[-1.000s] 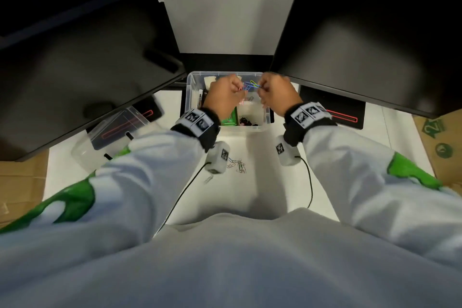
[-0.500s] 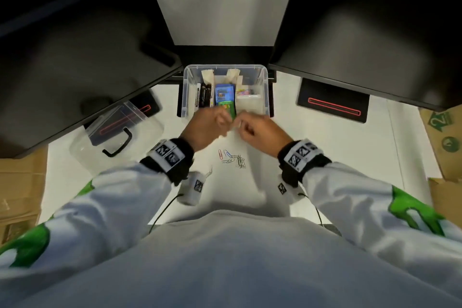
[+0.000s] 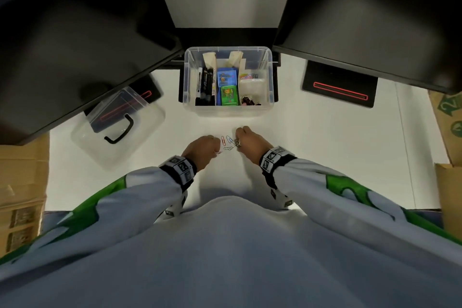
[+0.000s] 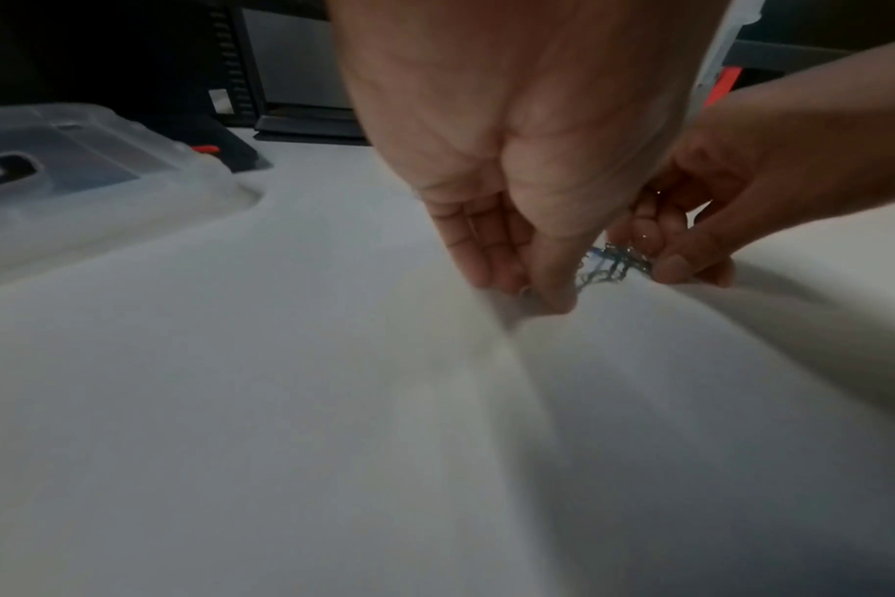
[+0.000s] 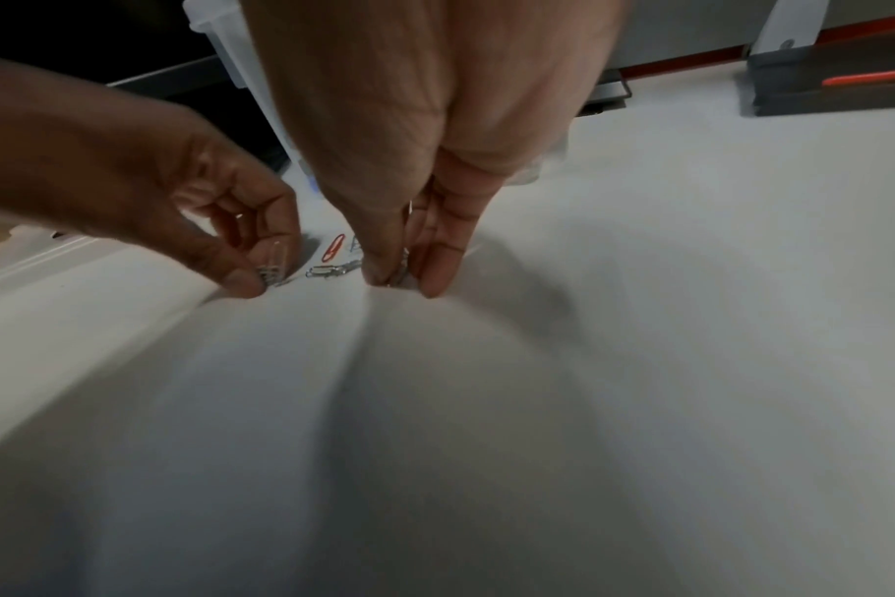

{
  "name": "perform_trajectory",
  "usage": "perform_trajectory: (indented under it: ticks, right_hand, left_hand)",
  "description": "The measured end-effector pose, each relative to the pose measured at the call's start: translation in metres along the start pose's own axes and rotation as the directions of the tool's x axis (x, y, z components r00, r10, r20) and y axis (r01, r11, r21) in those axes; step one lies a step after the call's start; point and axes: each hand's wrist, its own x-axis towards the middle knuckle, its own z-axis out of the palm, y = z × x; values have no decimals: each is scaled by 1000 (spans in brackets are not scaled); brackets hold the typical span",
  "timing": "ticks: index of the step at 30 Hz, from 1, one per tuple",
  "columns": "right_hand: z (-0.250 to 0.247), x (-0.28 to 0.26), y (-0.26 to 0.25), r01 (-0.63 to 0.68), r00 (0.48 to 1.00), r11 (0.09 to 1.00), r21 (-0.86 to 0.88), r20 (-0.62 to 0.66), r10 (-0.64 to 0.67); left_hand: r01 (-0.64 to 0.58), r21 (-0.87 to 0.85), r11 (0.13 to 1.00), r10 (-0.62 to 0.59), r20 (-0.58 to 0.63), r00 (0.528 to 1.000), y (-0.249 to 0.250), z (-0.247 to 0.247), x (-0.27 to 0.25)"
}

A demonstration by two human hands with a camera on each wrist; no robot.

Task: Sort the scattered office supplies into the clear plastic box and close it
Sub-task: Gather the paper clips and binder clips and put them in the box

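Note:
The clear plastic box (image 3: 265,97) stands open at the back middle of the white table, with markers, a blue pack, a green pack and small clips in its compartments. A few loose paper clips (image 3: 228,143) lie in front of it: a red one (image 5: 333,246), a blue one and silver ones (image 5: 333,268). My left hand (image 3: 217,150) comes down on their left side, and its thumb and finger pinch silver clips (image 5: 272,271). My right hand (image 5: 402,282) is on their right side and pinches a silver clip against the table.
The box's clear lid (image 3: 117,130) with a black handle lies on the table to the left. Two black monitors overhang the back; their bases (image 3: 340,87) stand on both sides of the box. Cardboard boxes (image 3: 450,117) flank the table.
Both hands drew back from over the box and came down to the table. They now pinch at the loose clips in front of it.

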Motion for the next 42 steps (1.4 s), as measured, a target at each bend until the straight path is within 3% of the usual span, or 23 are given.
perform_trajectory:
  ticks: [8,12,20,25,28,32,36,39,42]
  right_hand:
    - [2,5,-8,-12,1000,999,44,8,12]
    - [4,6,-12,17,999,1000,7,-43,-17]
    - [-4,3,-3,39,999,998,-58,-7,-39]
    - [-19,-9,6,38,999,999,23,-16,-37]
    - [-37,-28,9,90,992,987,131,-105,-76]
    - [-72,-52,6,136,960,928,348,-276,-38]
    - [-119,-55,-6,198,908,835,513,-417,41]
    - [-154,-37,-12,210,838,807,552,-527,143]
    - [-178,-2,-13,138,772,836,532,-586,245]
  left_hand:
    - [-36,-85,996,29,-76,997,11,-12,20]
    - [-76,-50,996,73,-73,995,10,-11,23]
    - [-69,41,997,71,-49,996,9,-8,27]
    - [-73,30,997,74,-36,997,9,-14,25]
    - [-96,-52,994,93,-49,994,8,-23,17]
    - [-181,-247,952,163,-94,982,21,-47,-4]
    - [-233,-422,876,139,-243,960,50,-87,-13]
    - [-248,-429,869,87,-361,929,68,-122,10]
    - [-229,-389,892,25,-464,885,82,-151,44]
